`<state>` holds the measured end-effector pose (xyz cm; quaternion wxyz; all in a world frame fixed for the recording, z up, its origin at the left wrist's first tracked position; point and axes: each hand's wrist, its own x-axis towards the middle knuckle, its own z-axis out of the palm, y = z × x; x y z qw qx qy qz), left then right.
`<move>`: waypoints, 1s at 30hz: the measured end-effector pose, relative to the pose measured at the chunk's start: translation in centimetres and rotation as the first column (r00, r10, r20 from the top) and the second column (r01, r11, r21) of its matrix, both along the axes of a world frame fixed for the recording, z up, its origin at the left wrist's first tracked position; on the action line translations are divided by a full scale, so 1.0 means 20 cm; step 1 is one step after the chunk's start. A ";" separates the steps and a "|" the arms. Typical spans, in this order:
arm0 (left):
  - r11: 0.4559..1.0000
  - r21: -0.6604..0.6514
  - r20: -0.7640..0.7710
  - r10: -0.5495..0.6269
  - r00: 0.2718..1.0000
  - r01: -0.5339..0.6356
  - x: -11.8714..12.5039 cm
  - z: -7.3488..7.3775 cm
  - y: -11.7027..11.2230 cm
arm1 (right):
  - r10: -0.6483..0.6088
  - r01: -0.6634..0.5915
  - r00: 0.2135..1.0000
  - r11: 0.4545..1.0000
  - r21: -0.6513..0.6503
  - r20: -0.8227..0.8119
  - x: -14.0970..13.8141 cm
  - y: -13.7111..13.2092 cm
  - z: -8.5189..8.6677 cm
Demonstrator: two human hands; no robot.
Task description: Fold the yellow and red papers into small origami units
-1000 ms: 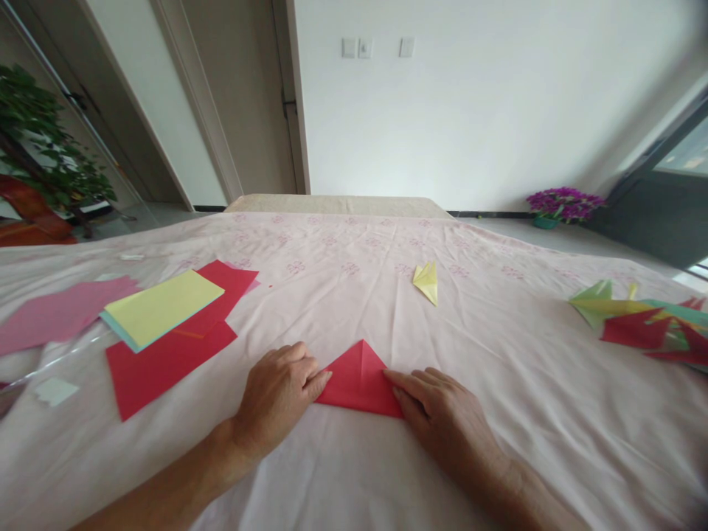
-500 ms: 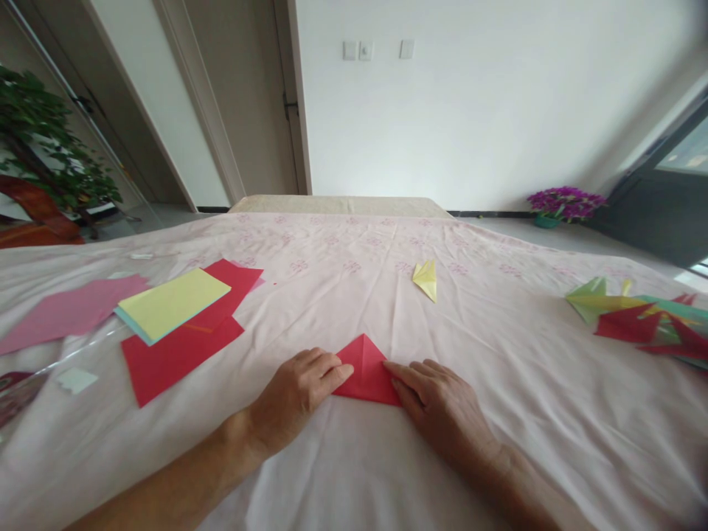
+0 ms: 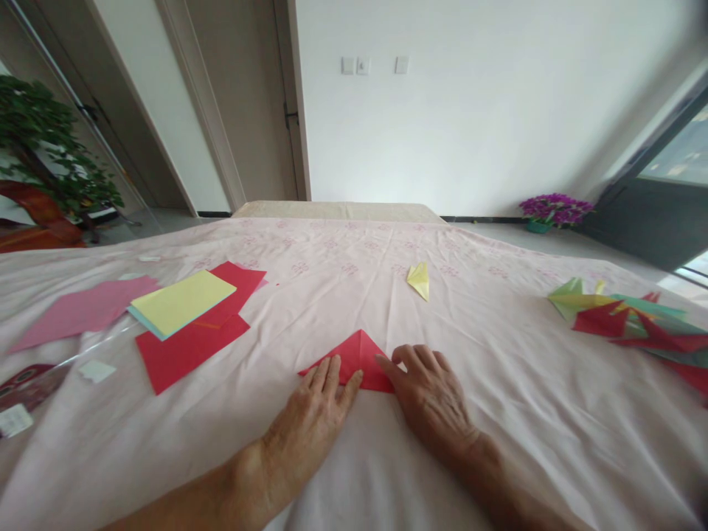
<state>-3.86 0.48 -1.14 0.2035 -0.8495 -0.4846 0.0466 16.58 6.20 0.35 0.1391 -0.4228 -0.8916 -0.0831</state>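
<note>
A red sheet of origami paper [image 3: 362,358], folded into a triangle with a crease down its middle, lies on the cloth in front of me. Its peak points away from me. My left hand [image 3: 315,405] rests flat on the lower left part of the paper, fingers stretched out and thumb near the centre crease. At the right side, my right hand [image 3: 431,391] has its thumb and curled fingers at the paper's edge and covers the right corner. Farther off, a small folded yellow paper piece [image 3: 419,282] lies by itself.
On the left lie stacked yellow paper [image 3: 185,302], red sheets [image 3: 193,346], a pink sheet [image 3: 82,313] and a white scrap [image 3: 97,370]. Several folded paper pieces [image 3: 625,321] are heaped at the right. A pink patterned tablecloth [image 3: 343,258] with wrinkles covers the table.
My left hand has gone from gripping the paper's left side to lying flat on it, uncovering the left corner. My right fingers have lifted and curled slightly. The view has shifted a little.
</note>
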 end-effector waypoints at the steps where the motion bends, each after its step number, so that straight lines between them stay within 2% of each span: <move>1: 1.000 0.007 -0.010 -0.003 1.000 0.003 0.00 0.00 0.00 | 0.062 -0.063 0.998 0.998 0.009 0.024 0.00 -0.01 0.00; 4: 1.000 0.016 -0.009 -0.007 1.000 0.007 0.00 0.00 0.01 | 0.225 -0.224 0.968 0.974 -0.023 0.112 -0.02 -0.03 0.01; 6: 1.000 0.016 0.000 -0.007 1.000 0.007 0.00 0.00 0.01 | 0.244 -0.241 0.956 0.970 -0.037 0.161 -0.03 -0.06 0.01; 10: 1.000 -0.019 0.026 -0.023 0.999 0.023 -0.06 0.02 0.00 | 0.192 -0.191 0.956 0.981 -0.023 0.224 -0.01 -0.11 0.02; 14: 1.000 -0.028 0.063 -0.010 0.998 0.012 -0.16 0.00 -0.04 | 0.144 -0.147 0.956 0.989 -0.010 0.256 0.09 -0.16 0.01; 17: 1.000 -0.020 0.084 0.007 0.996 -0.006 -0.24 -0.02 -0.07 | 0.101 -0.098 0.972 0.995 -0.026 0.212 0.18 -0.19 0.00; 22: 0.997 -0.018 0.216 0.081 0.973 -0.079 -0.35 -0.05 -0.08 | 0.030 -0.023 0.999 0.988 -0.155 0.044 0.28 -0.19 0.00; 25: 0.995 -0.058 0.384 0.103 0.918 -0.087 -0.39 -0.07 -0.07 | -0.135 0.085 0.976 0.959 -0.269 -0.173 0.29 -0.14 0.01; 27: 0.992 -0.076 0.524 0.124 0.842 -0.099 -0.41 -0.09 -0.06 | -0.260 0.163 0.927 0.929 -0.331 -0.272 0.27 -0.10 0.01; 30: 0.988 -0.109 0.707 0.156 0.690 -0.111 -0.41 -0.10 -0.05 | -0.279 0.156 0.908 0.917 -0.368 -0.311 0.21 -0.06 0.00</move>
